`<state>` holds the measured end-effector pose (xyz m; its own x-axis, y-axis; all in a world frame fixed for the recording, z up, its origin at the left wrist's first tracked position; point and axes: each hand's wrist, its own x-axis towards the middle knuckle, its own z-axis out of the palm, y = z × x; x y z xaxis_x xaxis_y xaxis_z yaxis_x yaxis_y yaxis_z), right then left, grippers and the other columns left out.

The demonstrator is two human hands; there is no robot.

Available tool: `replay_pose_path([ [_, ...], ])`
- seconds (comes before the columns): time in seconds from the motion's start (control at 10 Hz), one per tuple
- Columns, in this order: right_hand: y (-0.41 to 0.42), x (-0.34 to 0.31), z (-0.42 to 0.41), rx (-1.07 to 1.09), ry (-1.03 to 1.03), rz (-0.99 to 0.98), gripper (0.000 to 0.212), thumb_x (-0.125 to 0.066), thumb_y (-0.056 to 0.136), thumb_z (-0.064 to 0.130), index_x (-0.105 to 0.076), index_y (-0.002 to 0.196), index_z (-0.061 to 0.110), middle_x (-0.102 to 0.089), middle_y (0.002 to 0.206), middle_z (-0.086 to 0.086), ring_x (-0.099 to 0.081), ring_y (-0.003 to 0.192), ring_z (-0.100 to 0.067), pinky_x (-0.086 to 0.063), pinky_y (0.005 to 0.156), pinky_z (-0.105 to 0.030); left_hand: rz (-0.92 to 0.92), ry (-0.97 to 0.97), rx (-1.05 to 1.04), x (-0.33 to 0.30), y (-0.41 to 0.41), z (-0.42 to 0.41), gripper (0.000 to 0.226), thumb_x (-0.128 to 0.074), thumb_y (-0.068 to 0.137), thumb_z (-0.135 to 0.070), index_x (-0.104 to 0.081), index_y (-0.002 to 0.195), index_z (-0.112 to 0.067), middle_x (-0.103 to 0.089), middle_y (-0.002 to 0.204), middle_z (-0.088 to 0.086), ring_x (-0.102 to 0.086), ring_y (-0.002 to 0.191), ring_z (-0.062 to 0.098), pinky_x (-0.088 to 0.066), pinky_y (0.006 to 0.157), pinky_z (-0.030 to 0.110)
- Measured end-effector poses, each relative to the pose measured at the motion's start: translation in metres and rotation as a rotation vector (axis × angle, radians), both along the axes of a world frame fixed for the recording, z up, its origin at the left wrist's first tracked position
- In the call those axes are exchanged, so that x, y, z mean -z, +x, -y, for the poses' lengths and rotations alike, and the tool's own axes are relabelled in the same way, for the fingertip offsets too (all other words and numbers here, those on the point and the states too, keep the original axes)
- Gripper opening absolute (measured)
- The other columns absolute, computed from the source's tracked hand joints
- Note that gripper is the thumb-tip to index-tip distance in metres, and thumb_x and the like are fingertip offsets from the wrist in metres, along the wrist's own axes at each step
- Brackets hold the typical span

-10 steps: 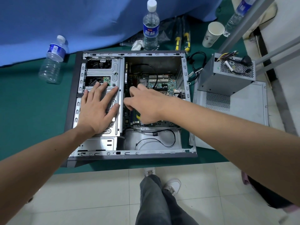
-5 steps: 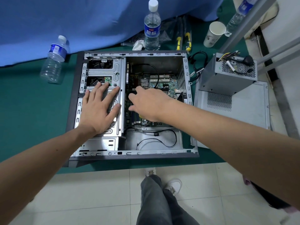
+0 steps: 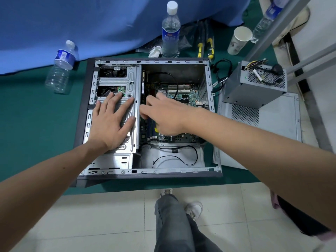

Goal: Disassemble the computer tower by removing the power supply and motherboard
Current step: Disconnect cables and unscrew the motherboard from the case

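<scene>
Hands inside the open computer tower (image 3: pixel 145 175)

Your left hand (image 3: pixel 111 122) lay flat, fingers spread, on the drive cage (image 3: pixel 131 79); your right hand (image 3: pixel 163 117) curled over the motherboard (image 3: pixel 183 95), grip hidden.

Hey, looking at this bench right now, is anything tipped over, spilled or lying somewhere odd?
One thing: the water bottle at the far left leans against the blue cloth instead of standing like the capped bottle behind the case. No spill shows. The power supply sits on the removed side panel, as expected mid-teardown.

Pale tiled floor (image 3: pixel 101 215), green table (image 3: pixel 32 124), blue cloth (image 3: pixel 91 20).
</scene>
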<state>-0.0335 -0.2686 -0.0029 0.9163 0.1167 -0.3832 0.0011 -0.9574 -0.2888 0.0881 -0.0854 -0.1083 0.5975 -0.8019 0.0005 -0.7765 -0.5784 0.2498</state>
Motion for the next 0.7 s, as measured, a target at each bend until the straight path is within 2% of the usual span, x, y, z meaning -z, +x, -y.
replay_pose_path([
  [0.1, -0.002, 0.001, -0.003, 0.045, -0.073, -0.067, 0.042, -0.059, 0.092, 0.027, -0.041, 0.128, 0.016, -0.041, 0.122, -0.012, -0.043, 0.106, -0.032, -0.043, 0.081, -0.042, 0.009, 0.014, 0.004, 0.000, 0.000, 0.000, 0.058, -0.024, 0.097, -0.059, -0.026, 0.152, -0.041, -0.024, 0.160, 0.003, -0.009, 0.150, 0.023, -0.007, 0.120, 0.052],
  [0.2, -0.002, 0.004, -0.006, 0.137, -0.137, -0.087, 0.041, -0.047, 0.101, 0.038, -0.039, 0.131, 0.012, -0.044, 0.123, -0.016, -0.053, 0.103, -0.038, -0.041, 0.072, -0.042, 0.010, 0.015, 0.001, 0.000, 0.000, -0.001, 0.058, -0.025, 0.097, -0.058, -0.026, 0.152, -0.041, -0.024, 0.160, 0.002, -0.009, 0.150, 0.023, -0.007, 0.120, 0.052],
  [0.3, -0.004, 0.003, -0.001, 0.034, -0.036, 0.016, 0.028, -0.051, 0.094, 0.013, -0.043, 0.121, 0.013, -0.041, 0.116, -0.011, -0.046, 0.097, -0.031, -0.036, 0.071, -0.039, 0.004, 0.016, -0.002, 0.000, 0.000, -0.001, 0.058, -0.025, 0.097, -0.058, -0.026, 0.152, -0.041, -0.023, 0.160, 0.002, -0.009, 0.150, 0.023, -0.007, 0.120, 0.052],
  [0.4, -0.005, 0.001, 0.000, -0.014, 0.001, 0.002, 0.038, -0.060, 0.086, 0.011, -0.044, 0.120, 0.015, -0.039, 0.117, -0.009, -0.036, 0.100, -0.025, -0.037, 0.074, -0.035, 0.003, 0.016, 0.000, -0.001, 0.000, -0.001, 0.058, -0.025, 0.097, -0.059, -0.026, 0.152, -0.041, -0.023, 0.160, 0.002, -0.009, 0.150, 0.023, -0.007, 0.120, 0.052],
  [0.5, -0.002, 0.004, -0.009, 0.132, -0.108, -0.081, 0.049, -0.055, 0.095, 0.043, -0.040, 0.132, 0.013, -0.045, 0.124, -0.014, -0.049, 0.107, -0.034, -0.036, 0.073, -0.037, 0.009, 0.008, -0.001, 0.000, 0.000, -0.001, 0.058, -0.025, 0.097, -0.059, -0.026, 0.152, -0.041, -0.024, 0.159, 0.003, -0.009, 0.150, 0.023, -0.007, 0.120, 0.051],
  [0.6, 0.000, 0.007, -0.011, 0.154, -0.128, -0.036, 0.040, -0.045, 0.102, 0.037, -0.040, 0.132, 0.011, -0.047, 0.122, -0.015, -0.054, 0.104, -0.037, -0.036, 0.071, -0.039, 0.008, 0.003, 0.002, 0.001, 0.000, -0.001, 0.058, -0.024, 0.096, -0.059, -0.026, 0.152, -0.041, -0.025, 0.159, 0.003, -0.010, 0.150, 0.024, -0.007, 0.120, 0.051],
  [0.7, 0.001, 0.001, -0.006, 0.014, -0.006, 0.033, 0.033, -0.055, 0.090, 0.012, -0.045, 0.121, 0.016, -0.040, 0.114, -0.008, -0.038, 0.099, -0.026, -0.036, 0.074, -0.037, 0.013, -0.003, 0.000, 0.002, 0.000, -0.001, 0.058, -0.024, 0.097, -0.060, -0.026, 0.151, -0.042, -0.025, 0.159, 0.003, -0.010, 0.150, 0.023, -0.007, 0.120, 0.051],
])
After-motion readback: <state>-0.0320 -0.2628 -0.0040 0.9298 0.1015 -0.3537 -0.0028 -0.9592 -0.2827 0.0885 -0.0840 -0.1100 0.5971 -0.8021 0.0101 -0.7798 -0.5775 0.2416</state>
